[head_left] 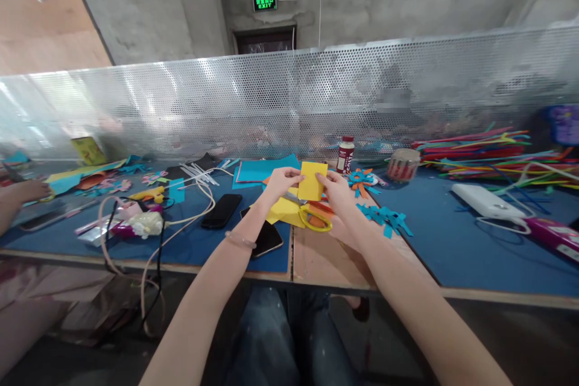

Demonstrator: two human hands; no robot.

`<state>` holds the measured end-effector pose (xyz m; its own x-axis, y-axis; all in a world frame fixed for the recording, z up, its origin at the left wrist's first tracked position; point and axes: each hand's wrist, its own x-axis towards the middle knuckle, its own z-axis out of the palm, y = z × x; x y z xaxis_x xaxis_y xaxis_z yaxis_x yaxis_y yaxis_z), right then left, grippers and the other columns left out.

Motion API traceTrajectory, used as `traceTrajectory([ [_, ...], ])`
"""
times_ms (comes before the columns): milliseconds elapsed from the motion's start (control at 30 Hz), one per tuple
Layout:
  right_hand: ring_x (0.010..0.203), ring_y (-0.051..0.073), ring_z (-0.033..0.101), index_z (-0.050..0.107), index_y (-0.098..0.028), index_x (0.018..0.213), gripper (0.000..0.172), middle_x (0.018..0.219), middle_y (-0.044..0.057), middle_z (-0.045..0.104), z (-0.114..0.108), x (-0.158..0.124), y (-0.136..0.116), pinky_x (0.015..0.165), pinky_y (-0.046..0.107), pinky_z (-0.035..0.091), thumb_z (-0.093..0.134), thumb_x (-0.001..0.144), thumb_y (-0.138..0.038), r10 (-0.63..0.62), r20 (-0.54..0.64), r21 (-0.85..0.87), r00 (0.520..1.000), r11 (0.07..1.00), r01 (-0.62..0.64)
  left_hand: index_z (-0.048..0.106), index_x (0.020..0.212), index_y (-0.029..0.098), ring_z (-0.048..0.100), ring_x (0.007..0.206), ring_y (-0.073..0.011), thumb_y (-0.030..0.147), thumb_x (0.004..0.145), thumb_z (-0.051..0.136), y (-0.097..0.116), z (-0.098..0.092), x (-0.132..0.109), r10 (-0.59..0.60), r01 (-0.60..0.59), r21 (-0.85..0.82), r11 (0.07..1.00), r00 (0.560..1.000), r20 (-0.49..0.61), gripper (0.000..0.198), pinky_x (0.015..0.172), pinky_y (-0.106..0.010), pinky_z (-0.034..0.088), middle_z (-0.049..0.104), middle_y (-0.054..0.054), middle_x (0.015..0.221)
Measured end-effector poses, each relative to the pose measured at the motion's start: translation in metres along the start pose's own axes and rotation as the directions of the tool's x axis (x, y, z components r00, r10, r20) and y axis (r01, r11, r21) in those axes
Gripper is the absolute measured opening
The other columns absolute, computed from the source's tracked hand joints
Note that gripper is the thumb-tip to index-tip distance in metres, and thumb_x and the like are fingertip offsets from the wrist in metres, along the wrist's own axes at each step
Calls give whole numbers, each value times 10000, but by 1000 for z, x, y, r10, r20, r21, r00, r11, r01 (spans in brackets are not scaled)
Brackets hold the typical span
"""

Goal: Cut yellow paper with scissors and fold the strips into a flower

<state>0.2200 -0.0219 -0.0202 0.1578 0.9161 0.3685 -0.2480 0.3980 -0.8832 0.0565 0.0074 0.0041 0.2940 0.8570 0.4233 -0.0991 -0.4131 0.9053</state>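
Observation:
Between my two hands a small yellow piece of paper [312,182] is held up over the table. My left hand [284,181] pinches its left edge, and my right hand [335,188] grips the right edge, thumb in front. Just beneath lie scissors with yellow handles [315,219], their blades partly hidden by the paper and my left hand. More yellow paper [283,212] rests under the scissors. Close to my right hand are an orange paper cutout [360,182] and a fringed blue paper cutout [386,219].
Dark phones [221,210] lie left of centre beside white cables. A red-capped bottle [345,154] and a can [403,165] stand at the back. Colourful strips [479,154] and a white power bank [487,201] occupy the right. Another person's hand [31,191] is at far left. A perforated metal screen [253,105] closes the rear.

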Motion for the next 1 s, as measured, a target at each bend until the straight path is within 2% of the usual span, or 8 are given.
traceTrajectory([
  [67,753,187,659,626,-168,880,390,902,49,694,-1,1,1,662,303,537,721,607,-430,-10,-17,11,1000,1000,11,661,811,107,645,709,-169,300,603,756,0,0,0,-9,9,-6,1000,1000,17,299,717,-359,539,691,-96,813],
  [233,661,183,643,635,-157,841,399,824,57,687,-5,5,4,564,292,522,664,647,-505,-14,-88,27,996,1000,16,660,818,108,646,719,-170,314,610,753,-1,1,-2,-34,33,5,999,998,48,307,720,-356,538,694,-101,831],
  [400,669,165,636,642,-148,846,382,796,36,677,-7,9,2,618,290,515,720,591,-421,-39,-155,37,987,998,45,650,833,104,641,715,-162,310,610,755,-3,-1,-2,-77,76,18,997,994,83,321,710,-341,534,684,-94,825],
  [667,639,167,625,618,-142,797,391,743,31,669,-7,8,2,601,298,509,680,612,-481,-44,-189,-4,981,999,44,635,831,95,629,717,-145,323,640,734,-3,-3,-4,-107,104,30,994,987,122,314,713,-318,519,665,-92,847],
  [800,657,166,615,618,-150,822,424,746,30,667,-8,5,0,588,278,493,648,628,-526,-68,-157,-91,985,994,54,636,838,103,632,727,-163,328,651,722,-2,-5,-5,-127,120,54,991,982,139,305,696,-330,517,660,-103,864],
  [867,647,161,602,627,-149,823,423,743,31,664,-7,2,-1,571,269,482,627,646,-534,-75,-120,-152,990,987,57,635,903,122,631,759,-176,331,657,713,0,-5,-5,-123,113,74,991,983,138,332,676,-323,512,656,-106,923],
  [1000,598,146,565,655,-142,779,368,687,25,646,2,-5,-2,533,251,449,631,657,-488,-60,-10,-280,998,958,55,611,1041,163,611,825,-170,383,715,652,7,-4,-5,14,-33,208,977,995,96,396,696,-285,483,649,-92,983],
])
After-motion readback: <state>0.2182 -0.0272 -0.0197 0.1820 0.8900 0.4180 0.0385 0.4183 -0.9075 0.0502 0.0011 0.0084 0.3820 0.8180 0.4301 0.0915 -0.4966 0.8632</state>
